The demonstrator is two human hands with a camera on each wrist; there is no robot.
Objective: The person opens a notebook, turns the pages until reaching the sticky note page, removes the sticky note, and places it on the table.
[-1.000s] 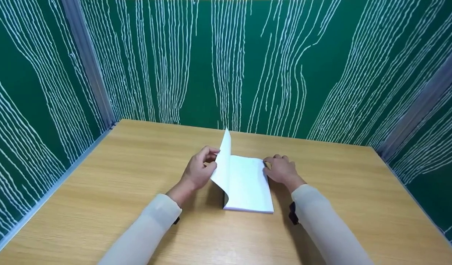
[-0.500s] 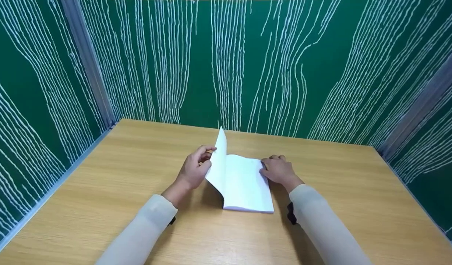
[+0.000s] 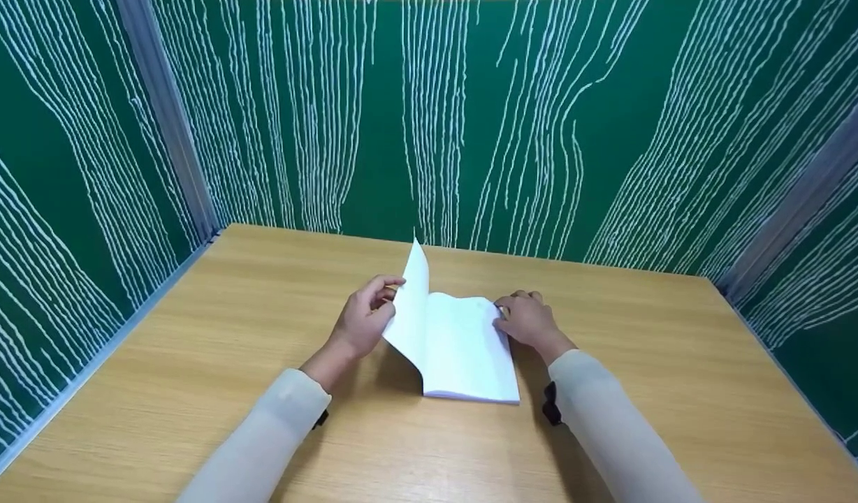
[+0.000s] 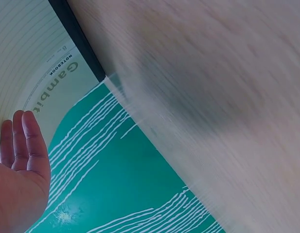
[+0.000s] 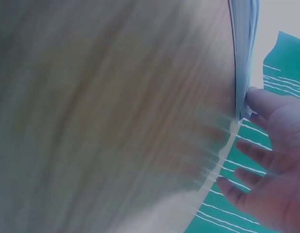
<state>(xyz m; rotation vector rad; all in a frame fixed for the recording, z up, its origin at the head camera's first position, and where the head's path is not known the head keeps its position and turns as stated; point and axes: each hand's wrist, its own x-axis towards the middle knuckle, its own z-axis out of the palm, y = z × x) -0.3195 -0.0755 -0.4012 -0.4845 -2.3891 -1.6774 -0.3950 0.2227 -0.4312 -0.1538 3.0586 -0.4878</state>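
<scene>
A person with both forearms stretched over a wooden table (image 3: 219,335) worked at a white notebook (image 3: 469,349), which lay near the table's middle, between the two hands. The notebook's cover (image 3: 410,307) stood raised on the left side, curving upward from the spine, while pale pages lay flat on the right. The left hand (image 3: 360,321) grasped the free edge of the cover, thumb and index finger at the rim, with other fingers straight along the printed outer face, where the words "Gambit" and "NOTEBOOK" could be read from the left wrist. The right hand (image 3: 529,320) rested at the notebook's far right corner, unclenched, its thumb touching the edge of the pages and its lower fingers reaching out loosely beyond the corner. Light sleeves (image 3: 628,429) covered the arms, and a dark object (image 3: 551,405) showed beneath the right wrist. Green walls (image 3: 380,140) streaked with wavy white lines rose behind the table and on both sides, with greyish posts (image 3: 174,115) at the corners.
</scene>
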